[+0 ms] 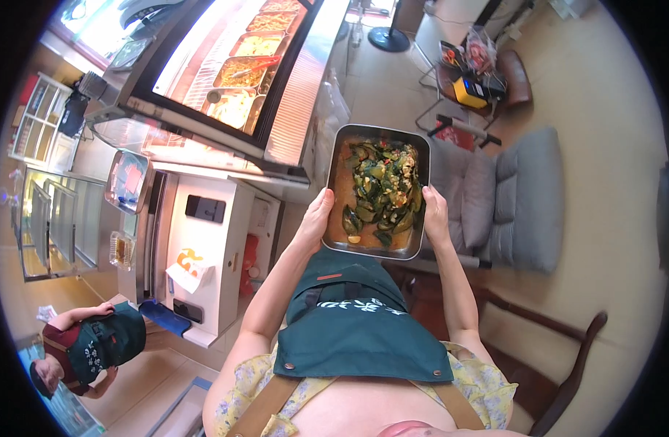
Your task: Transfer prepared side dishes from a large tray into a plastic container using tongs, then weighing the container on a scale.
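Between my two hands I carry a deep rectangular metal tray out in front of my apron. My left hand is closed on its left side, and my right hand grips the right side. In the tray lies a cooked dish of dark green vegetable pieces with bits of pale yellow, perhaps egg, and red, in brownish liquid. My fingers under the tray are hidden; the thumbs show along the rim.
At the upper left stands a lit glass food case with several filled trays. A white counter holds phones. A grey sofa and a wooden chair are on the right. Another person in a green apron stands at the lower left.
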A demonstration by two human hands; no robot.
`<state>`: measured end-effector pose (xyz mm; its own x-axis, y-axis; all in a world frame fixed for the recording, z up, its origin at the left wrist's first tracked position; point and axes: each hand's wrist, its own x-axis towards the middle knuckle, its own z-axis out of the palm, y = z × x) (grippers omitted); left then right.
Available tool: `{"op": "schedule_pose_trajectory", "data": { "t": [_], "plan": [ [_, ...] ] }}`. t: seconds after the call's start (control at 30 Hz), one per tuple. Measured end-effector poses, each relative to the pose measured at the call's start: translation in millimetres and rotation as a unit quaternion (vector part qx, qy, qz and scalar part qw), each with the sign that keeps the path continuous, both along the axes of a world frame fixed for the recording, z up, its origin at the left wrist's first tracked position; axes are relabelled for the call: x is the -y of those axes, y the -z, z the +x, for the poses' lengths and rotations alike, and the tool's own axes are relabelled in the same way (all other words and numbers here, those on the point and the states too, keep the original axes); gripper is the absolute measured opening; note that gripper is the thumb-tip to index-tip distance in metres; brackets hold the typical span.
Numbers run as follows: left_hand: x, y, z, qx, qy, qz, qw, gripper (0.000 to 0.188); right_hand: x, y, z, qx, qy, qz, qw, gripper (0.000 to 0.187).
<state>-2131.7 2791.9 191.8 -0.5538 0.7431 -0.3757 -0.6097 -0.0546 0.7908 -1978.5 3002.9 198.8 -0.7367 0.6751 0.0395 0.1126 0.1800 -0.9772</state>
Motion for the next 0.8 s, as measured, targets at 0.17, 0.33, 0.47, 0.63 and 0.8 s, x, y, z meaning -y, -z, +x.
{"op": "schedule_pose_trajectory", "data": {
  "t": [0.17,0.33,0.47,0.63,0.8],
  "plan": [
    [-67,0,-73,0.012,-0.021,0.000,1.000,0.049,-76,-8,-79,0.034,-0.023,0.051,0.998,0.037],
    [-134,-8,-141,-0.037,-0.049,-0.030,0.998,0.061,-150,-21,-160,0.054,-0.030,0.064,0.996,0.041],
    [-142,-6,-181,-0.053,-0.112,-0.026,0.992,0.066,-182,-48,-234,0.051,-0.137,0.046,0.988,0.043],
    [-145,-23,-196,-0.008,-0.250,0.047,0.967,0.067,-250,-48,-348,0.039,-0.319,-0.079,0.944,0.052],
    [-147,-37,-174,-0.081,-0.433,-0.018,0.898,0.059,-259,-63,-516,-0.024,-0.421,0.062,0.904,0.033]
  ]
}}
